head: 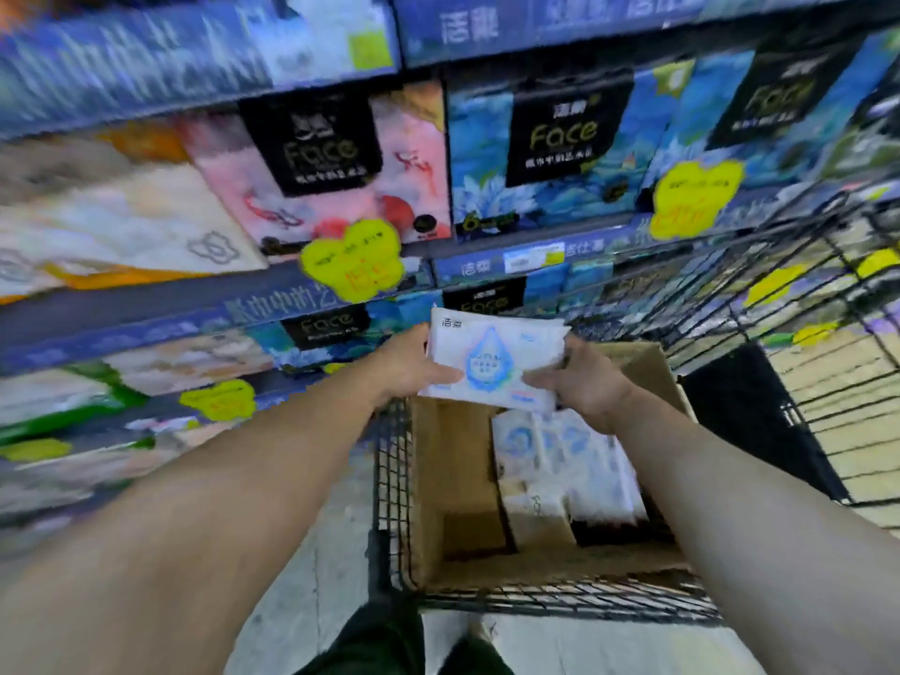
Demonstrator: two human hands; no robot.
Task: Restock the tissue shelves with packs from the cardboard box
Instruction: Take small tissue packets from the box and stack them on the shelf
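Held by both hands, white tissue pack (494, 365) shows blue droplet.

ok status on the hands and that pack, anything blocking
Left hand and right hand both grip white tissue pack. Pack held above cardboard box. More packs in box. Nothing blocking shelves.

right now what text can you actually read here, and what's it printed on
"Face" on the black label of the blue pack on the middle shelf.
"Face", fainter, on the pink pack beside it.
"Face" on the pack one shelf down.
"6" at the blue pack's lower edge.
Chinese characters on the shelf strips and on the white pack that both hands hold: blurred.
Yellow price tags: unreadable.
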